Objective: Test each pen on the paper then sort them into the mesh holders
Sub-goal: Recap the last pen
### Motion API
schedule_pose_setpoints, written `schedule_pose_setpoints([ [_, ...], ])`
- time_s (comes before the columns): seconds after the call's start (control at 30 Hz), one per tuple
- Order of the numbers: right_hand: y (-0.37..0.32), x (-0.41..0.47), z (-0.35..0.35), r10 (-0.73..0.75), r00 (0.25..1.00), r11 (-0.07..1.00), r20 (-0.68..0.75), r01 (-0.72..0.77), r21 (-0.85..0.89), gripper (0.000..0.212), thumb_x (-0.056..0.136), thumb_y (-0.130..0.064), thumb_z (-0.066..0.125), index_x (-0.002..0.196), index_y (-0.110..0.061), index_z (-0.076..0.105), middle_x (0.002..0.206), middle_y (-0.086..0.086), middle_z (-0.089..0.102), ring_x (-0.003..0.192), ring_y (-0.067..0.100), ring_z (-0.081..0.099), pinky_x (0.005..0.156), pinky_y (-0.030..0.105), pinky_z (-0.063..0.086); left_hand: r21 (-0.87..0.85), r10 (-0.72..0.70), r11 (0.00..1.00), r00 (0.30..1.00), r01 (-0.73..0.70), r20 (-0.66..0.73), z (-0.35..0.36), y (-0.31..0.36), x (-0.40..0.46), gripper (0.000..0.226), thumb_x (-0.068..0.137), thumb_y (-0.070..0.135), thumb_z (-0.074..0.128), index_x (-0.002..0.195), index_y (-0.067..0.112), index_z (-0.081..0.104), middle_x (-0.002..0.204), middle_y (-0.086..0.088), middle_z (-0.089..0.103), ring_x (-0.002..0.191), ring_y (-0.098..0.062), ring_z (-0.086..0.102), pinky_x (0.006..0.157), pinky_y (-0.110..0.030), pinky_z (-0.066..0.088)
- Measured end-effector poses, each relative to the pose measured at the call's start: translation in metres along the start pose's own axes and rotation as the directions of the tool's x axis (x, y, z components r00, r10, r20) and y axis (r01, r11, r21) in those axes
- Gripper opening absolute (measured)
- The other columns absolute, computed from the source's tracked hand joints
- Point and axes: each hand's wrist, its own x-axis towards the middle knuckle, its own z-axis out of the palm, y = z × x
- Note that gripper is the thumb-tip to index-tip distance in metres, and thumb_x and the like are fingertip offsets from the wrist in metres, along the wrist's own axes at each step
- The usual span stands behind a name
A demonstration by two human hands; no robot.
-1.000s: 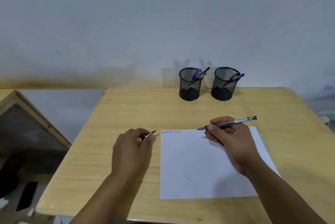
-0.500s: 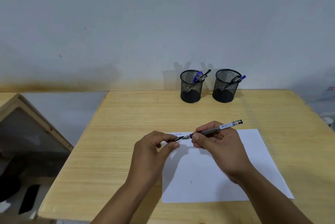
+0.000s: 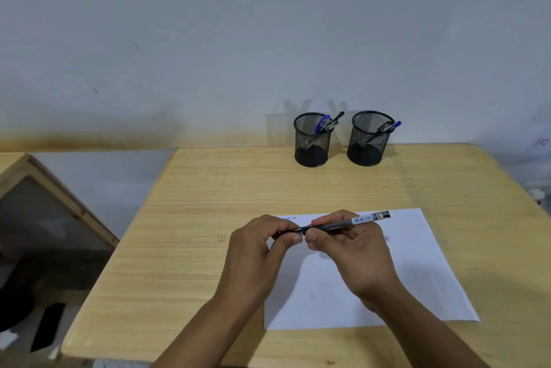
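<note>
A dark pen [image 3: 354,222] with a barcode label is held level over the white paper [image 3: 417,263]. My right hand [image 3: 354,251] grips its barrel. My left hand [image 3: 262,245] pinches the black cap [image 3: 293,230], which sits over the pen's tip end, touching the barrel. A short line of blue scribble [image 3: 290,218] marks the paper's top left corner. Two black mesh holders stand at the table's far edge: the left holder [image 3: 311,141] has a blue pen and a black pen in it, the right holder [image 3: 369,139] has a blue-capped pen and a dark one.
The wooden table [image 3: 193,218] ends at a wall behind the holders. A wooden-framed panel [image 3: 59,203] leans on the floor at the left, with dark objects [image 3: 44,326] below it. A small sticker mark [image 3: 221,237] is on the tabletop left of my hands.
My left hand has carried the cap from the table to the pen's tip. My right hand has lifted the pen off the paper and drawn it toward me.
</note>
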Motion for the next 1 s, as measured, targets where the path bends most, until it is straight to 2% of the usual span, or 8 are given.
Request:
schedule_pose_setpoints([
  [0.2, 0.001, 0.001, -0.004, -0.003, 1.000, 0.998, 0.000, 0.003, 0.059, 0.010, 0.080, 0.000, 0.077, 0.086, -0.004, 0.072, 0.080, 0.016, 0.076, 0.073, 0.021, 0.074, 0.069, 0.021, 0.057, -0.010, 0.008, 1.000, 1.000, -0.008, -0.016, 0.005, 0.006, 0.003, 0.011, 0.084, 0.018, 0.075, 0.084, 0.029, 0.076, 0.084, 0.020, 0.070, 0.086, -0.002, 0.064, 0.073, -0.007, 0.040],
  [0.3, -0.001, 0.001, -0.019, 0.010, 1.000, 0.997, -0.007, -0.010, 0.070, 0.012, 0.079, -0.004, 0.078, 0.089, -0.005, 0.072, 0.084, 0.016, 0.077, 0.078, 0.025, 0.074, 0.075, 0.029, 0.061, -0.027, 0.022, 0.999, 0.999, -0.021, 0.038, 0.012, 0.013, 0.007, 0.009, 0.083, 0.023, 0.076, 0.085, 0.032, 0.077, 0.085, 0.021, 0.070, 0.086, -0.002, 0.064, 0.072, -0.008, 0.041],
  [0.37, -0.001, -0.002, -0.031, 0.013, 1.000, 0.992, -0.027, -0.010, 0.127, 0.021, 0.074, -0.014, 0.078, 0.091, -0.004, 0.070, 0.087, 0.018, 0.076, 0.081, 0.026, 0.074, 0.076, 0.030, 0.060, -0.044, 0.043, 0.998, 0.996, -0.040, 0.079, 0.021, 0.018, 0.011, 0.006, 0.084, 0.027, 0.075, 0.088, 0.031, 0.077, 0.087, 0.019, 0.070, 0.087, -0.004, 0.064, 0.073, -0.009, 0.042],
  [0.5, -0.001, -0.015, -0.059, 0.042, 0.989, 0.960, -0.142, 0.000, 0.278, 0.028, 0.072, -0.019, 0.073, 0.096, -0.004, 0.069, 0.083, 0.013, 0.075, 0.081, 0.023, 0.072, 0.077, 0.027, 0.059, -0.082, 0.091, 0.994, 0.983, -0.079, 0.158, 0.054, 0.034, 0.015, 0.007, 0.085, 0.030, 0.074, 0.091, 0.033, 0.076, 0.088, 0.019, 0.070, 0.086, -0.007, 0.064, 0.076, -0.018, 0.048],
  [0.6, -0.001, -0.031, -0.086, 0.101, 0.957, 0.928, -0.273, 0.008, 0.372, 0.021, 0.083, -0.012, 0.069, 0.103, -0.004, 0.069, 0.086, 0.012, 0.077, 0.083, 0.020, 0.073, 0.079, 0.024, 0.059, -0.096, 0.145, 0.988, 0.959, -0.125, 0.245, 0.087, 0.051, 0.013, 0.007, 0.085, 0.033, 0.073, 0.091, 0.035, 0.076, 0.089, 0.020, 0.069, 0.086, -0.008, 0.063, 0.076, -0.023, 0.049],
  [0.67, -0.002, -0.045, -0.108, 0.130, 0.923, 0.921, -0.362, 0.023, 0.388, 0.015, 0.088, -0.007, 0.066, 0.103, -0.005, 0.071, 0.089, 0.014, 0.077, 0.083, 0.019, 0.074, 0.079, 0.022, 0.060, -0.111, 0.192, 0.980, 0.930, -0.165, 0.312, 0.108, 0.065, 0.010, 0.008, 0.085, 0.035, 0.073, 0.093, 0.036, 0.076, 0.089, 0.020, 0.069, 0.086, -0.007, 0.062, 0.078, -0.022, 0.048],
  [0.83, -0.002, -0.090, -0.173, 0.133, 0.820, 0.918, -0.557, 0.110, 0.380, 0.013, 0.085, -0.007, 0.065, 0.095, -0.004, 0.071, 0.079, 0.007, 0.074, 0.075, 0.016, 0.070, 0.074, 0.023, 0.061, -0.101, 0.333, 0.940, 0.817, -0.325, 0.471, 0.162, 0.100, 0.000, 0.020, 0.086, 0.044, 0.068, 0.103, 0.033, 0.073, 0.094, 0.020, 0.066, 0.092, -0.001, 0.058, 0.082, -0.019, 0.045],
  [1.0, 0.012, -0.153, -0.241, 0.166, 0.661, 0.884, -0.732, 0.230, 0.408, 0.011, 0.093, -0.003, 0.057, 0.090, -0.004, 0.068, 0.071, 0.003, 0.071, 0.067, 0.015, 0.068, 0.066, 0.023, 0.060, -0.122, 0.433, 0.871, 0.627, -0.475, 0.648, 0.219, 0.122, -0.014, 0.029, 0.091, 0.044, 0.062, 0.117, 0.032, 0.068, 0.106, 0.019, 0.062, 0.102, -0.002, 0.051, 0.090, -0.016, 0.039],
])
